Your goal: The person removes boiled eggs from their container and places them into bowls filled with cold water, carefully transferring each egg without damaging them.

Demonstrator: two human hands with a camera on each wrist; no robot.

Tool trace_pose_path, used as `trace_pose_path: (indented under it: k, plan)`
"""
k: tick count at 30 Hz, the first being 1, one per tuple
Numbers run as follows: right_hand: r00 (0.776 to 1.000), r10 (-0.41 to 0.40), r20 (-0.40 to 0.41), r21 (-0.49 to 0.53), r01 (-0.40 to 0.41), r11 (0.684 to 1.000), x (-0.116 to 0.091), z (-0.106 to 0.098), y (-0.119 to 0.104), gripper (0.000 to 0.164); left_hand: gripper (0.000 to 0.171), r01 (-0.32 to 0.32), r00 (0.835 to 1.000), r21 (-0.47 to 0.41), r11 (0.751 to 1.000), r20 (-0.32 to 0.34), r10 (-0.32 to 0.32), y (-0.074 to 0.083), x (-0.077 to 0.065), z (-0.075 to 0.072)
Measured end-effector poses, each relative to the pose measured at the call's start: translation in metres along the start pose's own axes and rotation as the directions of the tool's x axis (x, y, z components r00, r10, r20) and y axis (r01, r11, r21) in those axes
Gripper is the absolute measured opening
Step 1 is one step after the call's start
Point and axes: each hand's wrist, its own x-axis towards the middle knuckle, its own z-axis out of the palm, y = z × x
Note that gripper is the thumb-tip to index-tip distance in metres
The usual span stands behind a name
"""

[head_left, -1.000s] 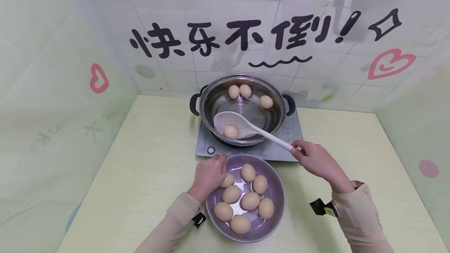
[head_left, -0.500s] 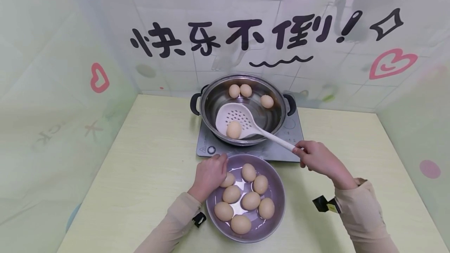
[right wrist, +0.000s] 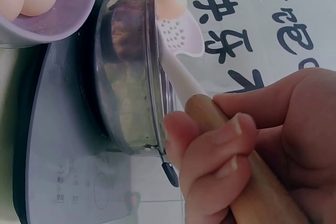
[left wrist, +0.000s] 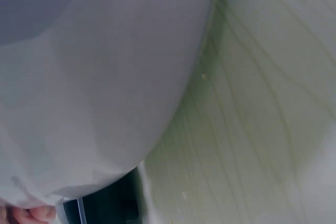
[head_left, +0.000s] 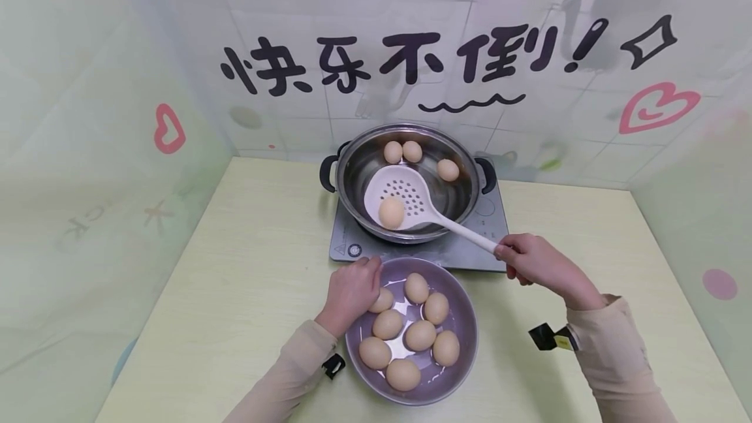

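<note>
My right hand (head_left: 537, 265) grips the wooden handle (right wrist: 262, 182) of a pale slotted spoon (head_left: 418, 188). On the spoon's perforated head rests one brown egg (head_left: 391, 213), raised near the front rim of a steel pot (head_left: 354, 181). Three more eggs lie at the back of the pot, such as this one (head_left: 448, 170). My left hand (head_left: 351, 289) holds the left rim of a purple bowl (head_left: 467, 358), its fingers over the edge and partly hiding an egg. Several eggs (head_left: 420, 335) lie in the bowl. In the left wrist view the bowl's outer side fills much of the picture.
The pot stands on a flat induction cooktop (head_left: 464, 253), directly behind the bowl. Black side handles (head_left: 487, 175) stick out from the pot. A pale wood-grain table (head_left: 247, 234) lies under everything, and a printed backdrop (head_left: 282, 129) rises behind and at both sides.
The slotted spoon has risen from inside the pot with the egg on it, and my right hand has shifted slightly right. The left hand keeps its hold on the bowl.
</note>
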Motion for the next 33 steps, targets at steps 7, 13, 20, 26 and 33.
trace_pose_path:
  k: [7, 13, 20, 26, 33]
  plan:
    - [1.0, 0.014, 0.004, 0.046, -0.015, 0.999, -0.01, -0.005, 0.005, 0.024, 0.014, 0.001, 1.0, 0.001, 1.0, 0.007, -0.001, 0.0, 0.0, 0.0]
    - [1.0, -0.009, -0.02, 0.047, 0.01, 0.999, -0.028, -0.007, 0.008, 0.024, 0.015, 0.0, 1.0, 0.002, 1.0, 0.004, 0.0, 0.0, 0.001, 0.0]
    - [0.998, -0.05, -0.042, 0.025, 0.051, 0.998, -0.056, -0.003, 0.019, 0.022, 0.014, -0.004, 1.0, 0.0, 1.0, -0.003, 0.004, 0.0, 0.0, 0.001]
    - [0.995, -0.091, -0.051, 0.001, 0.092, 0.996, -0.083, 0.007, 0.033, 0.018, 0.011, 0.004, 1.0, 0.005, 1.0, -0.003, -0.004, 0.0, 0.0, 0.001]
    - [0.989, -0.147, -0.032, 0.051, 0.149, 0.988, -0.099, 0.021, 0.05, 0.014, 0.015, 0.009, 1.0, 0.003, 1.0, -0.003, -0.009, 0.002, 0.001, -0.001]
